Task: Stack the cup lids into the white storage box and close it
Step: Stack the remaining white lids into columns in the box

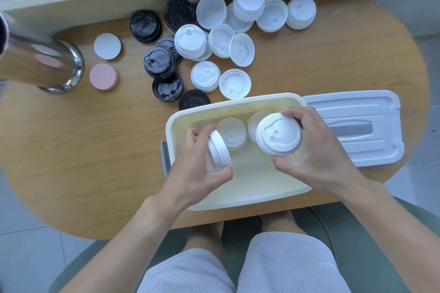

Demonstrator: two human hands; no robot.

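The white storage box (228, 108) stands open at the table's near edge, with two white cup lids (234, 132) lying on its floor. Over the box my left hand (197, 171) pinches a small stack of white lids (219, 150) held on edge. My right hand (316, 152) grips a white lid stack (278, 134), face up, above the box's right half. The box's flat white cover (357, 126) lies on the table to the right. Several loose white lids (238, 28) and black lids (159, 62) are scattered behind the box.
A shiny metal cylinder (47, 62) stands at the left of the wooden table (95, 150). A white disc (107, 45) and a pink disc (103, 76) lie beside it. A pale wall ledge runs along the far side. My knees are below the table's near edge.
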